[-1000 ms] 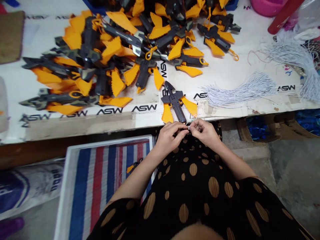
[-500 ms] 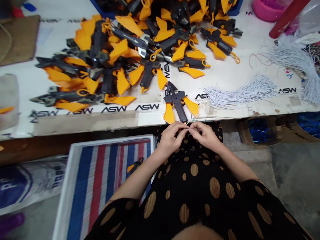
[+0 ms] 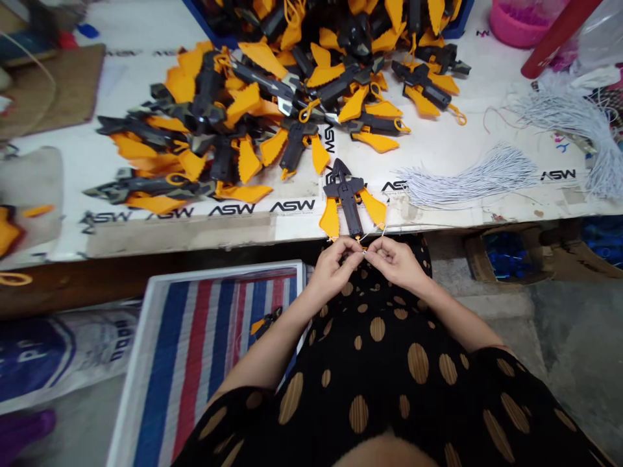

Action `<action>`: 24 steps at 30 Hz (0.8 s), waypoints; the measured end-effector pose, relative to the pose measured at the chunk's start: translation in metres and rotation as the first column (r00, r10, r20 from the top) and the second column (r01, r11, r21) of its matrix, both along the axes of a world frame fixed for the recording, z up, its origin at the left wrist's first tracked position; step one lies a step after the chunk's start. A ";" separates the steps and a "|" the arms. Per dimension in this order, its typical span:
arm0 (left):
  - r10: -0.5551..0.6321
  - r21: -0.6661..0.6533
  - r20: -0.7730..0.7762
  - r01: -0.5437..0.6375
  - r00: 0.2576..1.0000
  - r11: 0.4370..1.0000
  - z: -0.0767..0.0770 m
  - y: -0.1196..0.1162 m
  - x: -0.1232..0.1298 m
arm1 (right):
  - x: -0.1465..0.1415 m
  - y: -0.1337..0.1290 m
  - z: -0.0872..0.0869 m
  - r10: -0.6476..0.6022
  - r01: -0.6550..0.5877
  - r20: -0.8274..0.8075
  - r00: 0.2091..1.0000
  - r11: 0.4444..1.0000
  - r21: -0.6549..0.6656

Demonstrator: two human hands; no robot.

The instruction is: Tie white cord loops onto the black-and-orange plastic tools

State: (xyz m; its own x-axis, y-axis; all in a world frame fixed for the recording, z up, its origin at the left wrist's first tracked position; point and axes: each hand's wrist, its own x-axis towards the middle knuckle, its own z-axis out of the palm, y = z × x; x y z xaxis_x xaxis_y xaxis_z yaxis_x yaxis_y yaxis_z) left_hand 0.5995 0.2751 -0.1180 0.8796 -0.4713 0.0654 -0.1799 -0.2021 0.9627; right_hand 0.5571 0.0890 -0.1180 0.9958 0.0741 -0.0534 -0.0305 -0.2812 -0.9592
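A dark grey plastic toy [image 3: 349,201] with orange wings lies at the table's front edge, its nose pointing away from me. White string [image 3: 384,230] runs from its tail end to my fingers. My left hand [image 3: 338,263] pinches the string just below the tail, thumb against forefinger. Close against it, my right hand [image 3: 395,261] pinches the string as well, and the fingertips almost meet. A small pale spot, perhaps a knot, shows between them; its detail is too small to tell.
Similar toys [image 3: 219,130] lie heaped on the table, with more in a blue crate [image 3: 204,23] behind. White string bundles [image 3: 472,178] lie at right, near a pink bowl [image 3: 516,29] and a red tube [image 3: 559,39]. A white-rimmed tray with striped cloth [image 3: 195,350] stands below left.
My fingertips have drawn slightly closer together on the string, and a pale spot now shows between them. The view has turned a little to the left; the toy stays in place.
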 end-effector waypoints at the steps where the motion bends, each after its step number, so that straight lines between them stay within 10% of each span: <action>1: 0.001 -0.032 -0.055 -0.003 0.999 0.999 -0.001 0.000 -0.001 | 0.000 0.000 0.000 -0.001 0.000 -0.003 1.000 1.000 -0.008; 8: -0.048 -0.136 -0.166 0.026 0.985 0.990 -0.011 0.009 0.000 | 0.006 0.000 0.001 0.012 -0.012 0.002 1.000 1.000 -0.022; 11: -0.071 0.031 0.145 0.067 0.987 0.997 -0.013 0.013 0.005 | 0.008 0.004 0.000 0.025 -0.025 -0.017 1.000 1.000 -0.015; 14: -0.196 0.288 0.508 0.049 0.839 0.956 -0.014 0.015 0.013 | 0.010 0.008 -0.001 0.041 -0.041 -0.028 0.999 0.999 0.011; 19: -0.336 0.449 0.695 -0.019 0.636 0.893 -0.009 0.022 0.023 | 0.008 0.003 0.001 0.038 -0.038 -0.024 0.999 0.999 0.001; 24: -0.306 0.448 0.570 0.024 0.762 0.894 -0.003 0.037 0.026 | 0.002 -0.004 0.002 0.050 -0.051 -0.045 0.998 0.998 -0.020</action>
State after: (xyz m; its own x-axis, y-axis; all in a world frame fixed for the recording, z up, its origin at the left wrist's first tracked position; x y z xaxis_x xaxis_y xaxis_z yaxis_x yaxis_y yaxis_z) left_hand 0.6254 0.3121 -0.1206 0.6169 -0.7120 0.3353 -0.7646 -0.4411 0.4700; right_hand 0.5594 0.0853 -0.1156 0.9874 0.1230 -0.0995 -0.0581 -0.3033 -0.9511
